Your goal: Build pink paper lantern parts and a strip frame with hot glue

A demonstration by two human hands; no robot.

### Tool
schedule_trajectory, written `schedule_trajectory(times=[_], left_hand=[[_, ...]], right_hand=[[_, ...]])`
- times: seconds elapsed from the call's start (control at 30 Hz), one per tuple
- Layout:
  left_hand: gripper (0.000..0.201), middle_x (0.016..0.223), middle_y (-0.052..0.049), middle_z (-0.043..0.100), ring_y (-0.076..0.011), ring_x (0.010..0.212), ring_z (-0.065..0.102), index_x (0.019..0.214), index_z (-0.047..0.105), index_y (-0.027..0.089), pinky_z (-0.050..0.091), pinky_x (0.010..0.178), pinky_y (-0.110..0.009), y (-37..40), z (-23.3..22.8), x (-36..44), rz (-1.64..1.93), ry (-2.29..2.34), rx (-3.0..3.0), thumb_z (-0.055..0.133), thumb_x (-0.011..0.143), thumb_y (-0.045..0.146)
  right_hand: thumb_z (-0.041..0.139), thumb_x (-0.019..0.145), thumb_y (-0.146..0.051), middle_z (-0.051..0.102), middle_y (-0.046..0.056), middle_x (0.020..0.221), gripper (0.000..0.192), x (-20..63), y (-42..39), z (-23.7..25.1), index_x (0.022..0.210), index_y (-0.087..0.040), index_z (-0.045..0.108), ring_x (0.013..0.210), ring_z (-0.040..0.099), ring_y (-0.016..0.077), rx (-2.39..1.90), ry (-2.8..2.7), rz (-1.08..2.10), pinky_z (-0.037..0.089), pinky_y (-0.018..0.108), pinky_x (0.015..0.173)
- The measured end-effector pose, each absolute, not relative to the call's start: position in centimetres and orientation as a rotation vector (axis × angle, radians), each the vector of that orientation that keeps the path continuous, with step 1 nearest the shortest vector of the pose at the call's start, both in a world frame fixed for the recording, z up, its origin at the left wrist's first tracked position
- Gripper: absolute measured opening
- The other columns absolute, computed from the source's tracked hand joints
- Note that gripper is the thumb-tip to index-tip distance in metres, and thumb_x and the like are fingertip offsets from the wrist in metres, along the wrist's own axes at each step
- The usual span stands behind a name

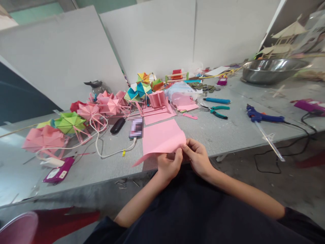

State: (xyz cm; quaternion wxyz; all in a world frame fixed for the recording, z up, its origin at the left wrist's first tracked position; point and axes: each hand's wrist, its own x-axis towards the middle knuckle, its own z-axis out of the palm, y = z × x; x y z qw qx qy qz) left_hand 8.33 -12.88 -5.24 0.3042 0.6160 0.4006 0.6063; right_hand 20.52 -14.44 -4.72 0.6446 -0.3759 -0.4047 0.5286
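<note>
A sheet of pink paper (pixel 162 135) lies at the table's front edge, its near side lifted and curling upward. My left hand (pixel 169 165) pinches that near edge between thumb and fingers. Beside it, my right hand (pixel 196 156) grips the paper's near right corner, the two hands almost touching. More pink paper (pixel 158 116) rests just behind the sheet. To the left of the sheet lies a phone-like device (pixel 136 128), partly blurred, with a white cable (pixel 111 156) plugged in.
Folded paper models (pixel 111 103) crowd the left and back of the table. Pliers (pixel 218 111), a blue-handled tool (pixel 217 100), a glue gun (pixel 264 115) and a metal bowl (pixel 274 73) stand to the right. A purple power strip (pixel 59 170) sits at front left, near a red chair (pixel 63 223).
</note>
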Motion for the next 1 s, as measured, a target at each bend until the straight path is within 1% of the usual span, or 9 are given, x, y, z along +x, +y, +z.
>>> schedule_trajectory(times=[0.17,0.23,0.4,0.53,0.63,0.73,0.8,0.9,1.0], left_hand=[[0.031,0.066,-0.007,0.079,-0.0202,0.057,0.075,0.071,0.077,0.017,0.062,0.056,-0.026,-13.0,-4.9,8.2,1.536,1.1,1.67,0.071,0.09,0.041],[0.035,0.059,-0.005,0.074,-0.018,0.05,0.07,0.065,0.074,0.018,0.057,0.05,-0.024,-12.9,-5.2,8.1,1.527,1.13,1.682,0.071,0.09,0.042],[0.043,0.051,-0.004,0.068,-0.0186,0.049,0.068,0.054,0.067,0.02,0.055,0.047,-0.024,-12.8,-6.2,8.0,1.547,1.214,1.624,0.075,0.088,0.045],[0.043,0.053,-0.005,0.071,-0.0209,0.05,0.072,0.054,0.07,0.02,0.057,0.045,-0.025,-13.0,-6.5,8.1,1.542,1.254,1.565,0.075,0.087,0.048],[0.036,0.065,-0.008,0.079,-0.0231,0.057,0.078,0.066,0.08,0.018,0.064,0.053,-0.027,-13.2,-6.3,8.4,1.586,1.202,1.553,0.074,0.087,0.046],[0.028,0.085,-0.011,0.086,-0.0265,0.074,0.084,0.083,0.086,0.016,0.072,0.074,-0.034,-13.3,-6.2,8.6,1.672,1.076,1.598,0.076,0.087,0.042],[0.028,0.091,-0.012,0.087,-0.028,0.081,0.086,0.087,0.087,0.016,0.072,0.084,-0.037,-13.1,-6.5,8.7,1.707,1.068,1.613,0.076,0.087,0.042],[0.028,0.092,-0.012,0.087,-0.0296,0.084,0.086,0.088,0.087,0.016,0.072,0.088,-0.04,-12.8,-7.1,8.7,1.742,1.121,1.602,0.077,0.087,0.042],[0.026,0.092,-0.013,0.087,-0.0305,0.085,0.086,0.088,0.087,0.016,0.072,0.089,-0.042,-12.6,-7.6,8.6,1.763,1.109,1.619,0.077,0.088,0.041]], right_hand=[[0.093,0.074,-0.066,0.051,-0.006,0.058,0.055,20.4,-14.3,-4.6,0.07,-0.023,0.059,0.05,0.036,0.0085,-0.858,-0.938,1.178,0.035,0.024,0.048],[0.093,0.074,-0.066,0.051,-0.006,0.058,0.054,20.4,-14.3,-4.6,0.07,-0.023,0.06,0.049,0.036,0.0084,-0.849,-0.933,1.184,0.035,0.024,0.047],[0.094,0.073,-0.064,0.056,-0.005,0.063,0.05,20.5,-14.2,-4.7,0.077,-0.022,0.068,0.05,0.038,0.0077,-0.827,-0.923,1.207,0.034,0.024,0.046],[0.093,0.074,-0.062,0.053,-0.006,0.059,0.049,20.6,-14.2,-4.8,0.074,-0.022,0.065,0.049,0.035,0.0077,-0.846,-0.933,1.192,0.033,0.024,0.046],[0.094,0.073,-0.061,0.052,-0.006,0.057,0.05,20.4,-14.2,-4.8,0.072,-0.022,0.062,0.049,0.037,0.0081,-0.857,-0.918,1.19,0.033,0.024,0.047],[0.095,0.073,-0.061,0.055,-0.005,0.059,0.053,20.3,-14.3,-4.8,0.072,-0.023,0.059,0.051,0.042,0.0092,-0.849,-0.869,1.218,0.037,0.024,0.049],[0.094,0.073,-0.062,0.056,-0.005,0.06,0.054,20.2,-14.3,-4.9,0.072,-0.023,0.057,0.053,0.045,0.0099,-0.841,-0.855,1.232,0.038,0.024,0.05],[0.093,0.075,-0.064,0.053,-0.006,0.058,0.054,20.3,-14.3,-4.9,0.071,-0.023,0.057,0.051,0.041,0.0093,-0.838,-0.882,1.217,0.037,0.024,0.05],[0.09,0.076,-0.069,0.052,-0.006,0.058,0.053,20.6,-14.2,-5.0,0.074,-0.022,0.064,0.049,0.036,0.0081,-0.82,-0.921,1.22,0.034,0.024,0.048]])
